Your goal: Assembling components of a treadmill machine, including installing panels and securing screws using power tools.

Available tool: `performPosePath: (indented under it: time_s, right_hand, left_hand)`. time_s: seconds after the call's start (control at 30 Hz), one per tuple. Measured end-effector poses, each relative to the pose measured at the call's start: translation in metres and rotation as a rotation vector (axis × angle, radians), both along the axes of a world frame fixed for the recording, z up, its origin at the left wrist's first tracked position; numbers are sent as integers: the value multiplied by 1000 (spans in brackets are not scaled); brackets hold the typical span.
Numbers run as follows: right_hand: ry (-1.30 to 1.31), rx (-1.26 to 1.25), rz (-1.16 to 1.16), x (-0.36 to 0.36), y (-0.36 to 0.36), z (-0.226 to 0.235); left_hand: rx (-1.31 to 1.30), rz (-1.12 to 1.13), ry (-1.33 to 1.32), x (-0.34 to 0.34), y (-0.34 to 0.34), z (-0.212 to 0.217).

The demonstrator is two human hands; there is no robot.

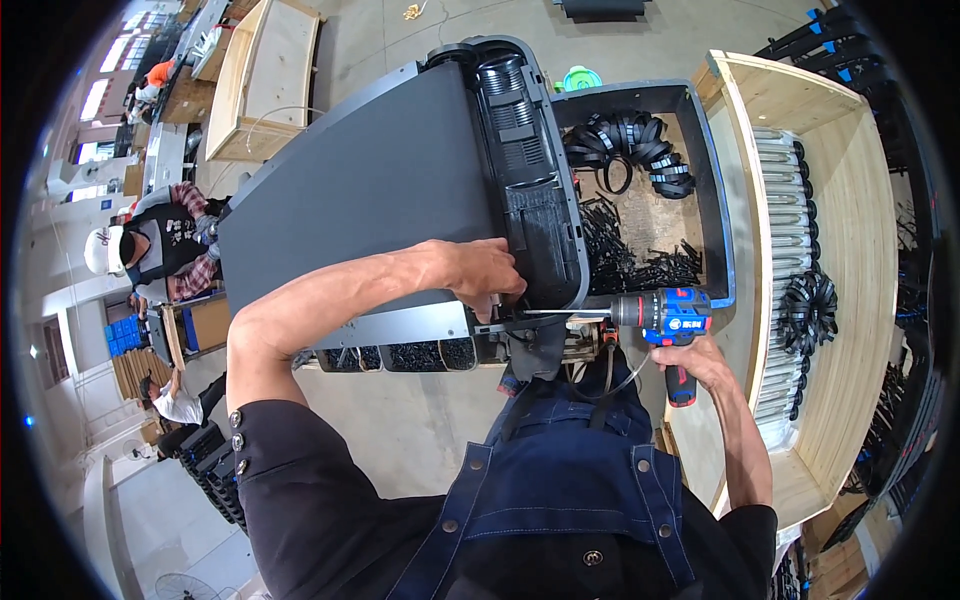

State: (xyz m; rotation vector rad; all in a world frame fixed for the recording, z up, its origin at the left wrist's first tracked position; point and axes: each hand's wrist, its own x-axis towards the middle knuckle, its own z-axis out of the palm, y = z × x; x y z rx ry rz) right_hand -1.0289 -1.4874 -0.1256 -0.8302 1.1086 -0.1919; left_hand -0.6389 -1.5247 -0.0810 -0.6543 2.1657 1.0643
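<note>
A treadmill deck (pixel 380 170) with a wide black belt lies in front of me, with a black motor housing (pixel 535 215) along its right end. My left hand (pixel 480 275) reaches across to the housing's near corner. Its fingers are bent closed there, and what they pinch is hidden. My right hand (pixel 705 360) is wrapped round the grip of a blue and black cordless drill (pixel 675 312), held level and pointing left. The drill's long thin bit (pixel 565 312) reaches the corner beside my left fingers. Where the tip meets the frame cannot be made out.
Right of the deck, a dark bin (pixel 715 200) holds black belts (pixel 625 140) and many black screws (pixel 640 245). Beyond stands a wooden crate (pixel 850 260) with metal tubes. Open bins of small parts (pixel 430 356) sit below the deck's near edge. A co-worker (pixel 165 240) stands at the far left.
</note>
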Motion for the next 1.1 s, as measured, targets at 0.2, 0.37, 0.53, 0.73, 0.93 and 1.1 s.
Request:
performPosePath:
  time_s: [0.2, 0.37, 0.53, 0.73, 0.93, 1.1]
  right_hand:
    - [-68, 55, 50, 4, -11, -1]
    - [-69, 88, 96, 7, -20, -2]
    - [-87, 90, 120, 11, -25, 0]
    - [-206, 7, 132, 8, -37, -9]
    - [-14, -60, 244, -24, -56, -60]
    - [-178, -163, -172, -49, -49, -36]
  left_hand:
    - [-31, 35, -1, 4, 9, 5]
    - [176, 644, 233, 10, 9, 35]
    - [-276, 1314, 462, 48, 51, 67]
    - [-1109, 1477, -80, 83, 156, -10]
    - [-1306, 1499, -83, 72, 162, -39]
    - [-1316, 1532, -181, 80, 181, -38]
